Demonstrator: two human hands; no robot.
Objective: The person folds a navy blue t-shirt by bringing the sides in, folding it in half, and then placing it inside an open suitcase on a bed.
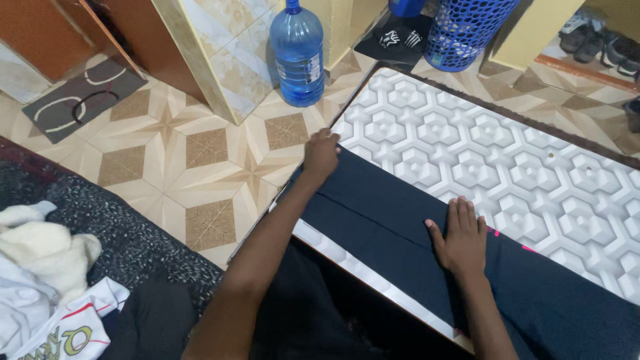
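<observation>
Currently the dark navy cloth (400, 227) lies spread on a white board (507, 160) with a raised hexagon pattern; the board sits low over the tiled floor (193, 153). The cloth covers the near part of the board and hangs over its near edge toward the person. A straight crease or seam runs across the cloth from the left hand toward the right hand.

Left hand (321, 155): reached out to the far left end of the cloth, near the board's left corner. Fingers curled down onto the cloth edge; it looks like a pinch on the fabric, but the fingertips are hidden, so I cannot tell whether it truly grips.

Right hand (461, 237): flat, palm down, fingers stretched and together, pressing on the cloth. Nothing grasped; the hand is released and only rests on the fabric. Fingertips lie just short of the cloth's far edge, where the white pattern begins.

Small pink marks (495, 233) show on the cloth just beside the right hand.

Surroundings: a large blue water bottle (298, 57) stands upright on the floor beyond the board's left corner, against a tiled pillar (220, 47). A blue mesh basket (463, 30) stands beyond the board's far edge. A grey doormat (83, 100) with a curved line pattern lies at upper left. Shoes (600, 43) sit at upper right. At lower left, a heap of light clothes (47, 293) rests on a dark speckled surface (127, 233).
</observation>
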